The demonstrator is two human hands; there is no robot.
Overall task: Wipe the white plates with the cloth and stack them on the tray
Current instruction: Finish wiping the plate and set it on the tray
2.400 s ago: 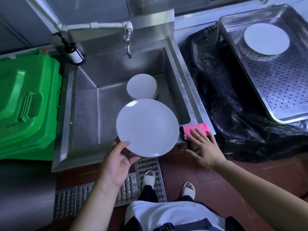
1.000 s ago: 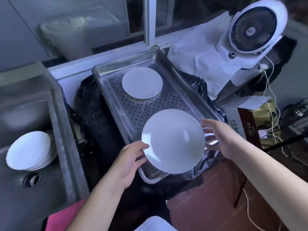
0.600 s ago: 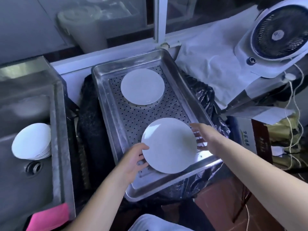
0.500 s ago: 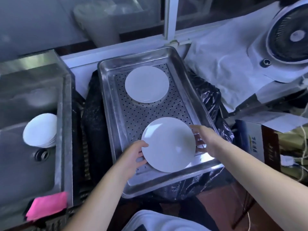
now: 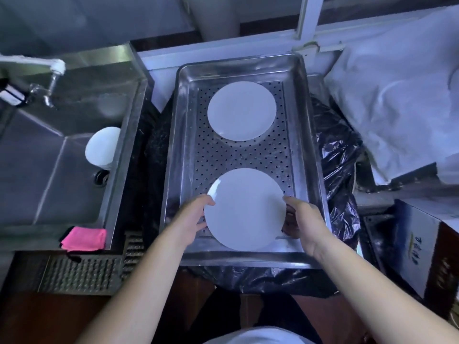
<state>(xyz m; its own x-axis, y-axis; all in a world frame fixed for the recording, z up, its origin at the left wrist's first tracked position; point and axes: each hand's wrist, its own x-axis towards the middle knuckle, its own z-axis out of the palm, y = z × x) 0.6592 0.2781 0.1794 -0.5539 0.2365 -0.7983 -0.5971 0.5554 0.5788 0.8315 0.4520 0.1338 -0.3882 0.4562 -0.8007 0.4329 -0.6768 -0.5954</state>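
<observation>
Gripped at opposite rims by both hands: left hand [image 5: 191, 219] curled on the left edge, right hand [image 5: 301, 219] curled on the right edge of a round white ceramic plate [image 5: 244, 209]. Held low over the near end of the perforated stainless-steel tray [image 5: 311, 135]; whether already resting on the mesh or just above it cannot be told. Well apart from a second round white plate [image 5: 241, 111] lying flat at the tray's far end.

Placing step in hand, by the look of it. Next likely called for: setting down flat, letting go at both rims, then reaching back for the remaining white plates [image 5: 101, 147] stacked in the steel sink [image 5: 57, 175] and the folded pink cloth [image 5: 84, 239] on the sink's front edge. For a true stack, shifting onto the far plate probably needed.
</observation>
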